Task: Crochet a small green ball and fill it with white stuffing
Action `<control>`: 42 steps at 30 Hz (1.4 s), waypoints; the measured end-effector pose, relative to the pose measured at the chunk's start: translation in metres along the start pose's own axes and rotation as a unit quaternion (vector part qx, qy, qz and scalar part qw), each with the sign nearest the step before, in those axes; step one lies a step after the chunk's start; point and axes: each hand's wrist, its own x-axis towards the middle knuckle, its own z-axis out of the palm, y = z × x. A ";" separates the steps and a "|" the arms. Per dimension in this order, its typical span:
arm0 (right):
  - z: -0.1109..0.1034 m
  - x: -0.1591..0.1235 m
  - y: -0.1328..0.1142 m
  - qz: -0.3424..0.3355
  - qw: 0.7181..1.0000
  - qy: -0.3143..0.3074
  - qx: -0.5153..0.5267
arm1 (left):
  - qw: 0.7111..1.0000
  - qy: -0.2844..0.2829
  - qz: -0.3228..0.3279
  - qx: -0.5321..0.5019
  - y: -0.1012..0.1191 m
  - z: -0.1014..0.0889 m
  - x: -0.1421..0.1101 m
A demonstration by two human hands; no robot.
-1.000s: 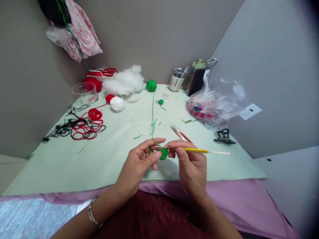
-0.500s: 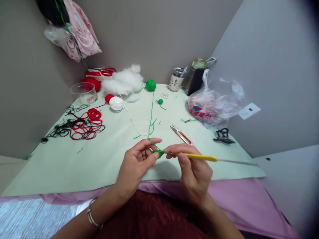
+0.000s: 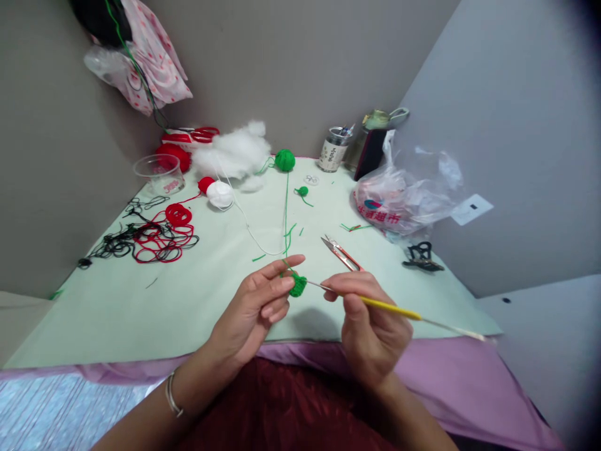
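Free mat point(image 3: 188, 313) leftward (snips point(image 3: 346, 255) ahead, right)

Left side of the table point(image 3: 188, 313) is kind of a mess, black yarn point(image 3: 115, 243) all tangled up with red yarn point(image 3: 178, 215), clear tub point(image 3: 171, 186) just behind. Big fluffy heap of stuffing point(image 3: 230, 153) at the back, white ball point(image 3: 220, 195) in front of it. Over right there's a can point(image 3: 332, 155) with pens point(image 3: 346, 131) in it, a phone point(image 3: 370, 153) standing up, a see-through bag point(image 3: 389, 194) and a black clip point(image 3: 422, 257).
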 end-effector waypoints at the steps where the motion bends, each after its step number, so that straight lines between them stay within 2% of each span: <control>1: 0.001 0.002 -0.001 0.028 0.999 0.009 0.040 | 1.000 -0.004 0.004 0.011 0.001 0.001 0.000; 3: 0.003 0.005 0.000 0.061 0.995 -0.001 0.083 | 0.999 -0.012 0.015 0.045 0.000 0.003 -0.001; 6: 0.005 0.004 0.002 0.058 0.997 -0.035 0.049 | 0.994 -0.001 0.061 0.087 -0.005 0.006 -0.002; 9: 0.004 0.000 0.003 -0.036 0.995 -0.058 -0.077 | 0.993 0.015 0.081 0.081 -0.008 0.006 -0.001; 11: 0.003 -0.003 0.003 -0.116 0.978 -0.075 -0.158 | 0.998 0.001 0.042 0.045 -0.007 0.004 0.001; 13: 0.002 -0.002 0.003 -0.130 0.975 -0.069 -0.164 | 1.000 -0.014 -0.006 0.003 -0.005 0.002 0.003; 16: 0.001 0.003 0.003 -0.019 0.999 -0.008 -0.042 | 0.999 -0.003 -0.013 -0.037 -0.001 0.000 0.005; 19: 0.002 0.008 0.005 0.084 0.992 0.007 0.099 | 1.000 0.008 0.023 -0.015 0.000 0.001 0.005; 23: 0.003 0.007 0.007 0.116 0.987 -0.035 0.108 | 0.995 -0.009 0.061 0.077 -0.004 0.004 0.002; 25: 0.003 0.006 0.008 0.137 0.983 -0.027 0.116 | 0.991 -0.007 0.077 0.108 -0.006 0.004 0.001; 28: 0.001 0.008 0.010 0.189 0.965 -0.016 0.184 | 0.988 -0.001 0.085 0.129 -0.006 0.003 0.001; 31: 0.001 0.011 0.010 0.208 0.952 -0.018 0.225 | 0.988 0.008 0.084 0.130 -0.005 0.003 0.001; 35: -0.002 0.013 0.008 0.185 0.961 -0.036 0.203 | 0.987 0.015 0.086 0.136 -0.005 0.002 0.001; 38: -0.006 0.011 0.003 0.139 0.981 -0.054 0.121 | 0.982 0.018 0.104 0.159 -0.007 -0.001 0.001; 42: -0.008 0.007 -0.003 0.013 0.996 -0.087 -0.026 | 0.968 0.035 0.143 0.204 -0.010 -0.003 -0.001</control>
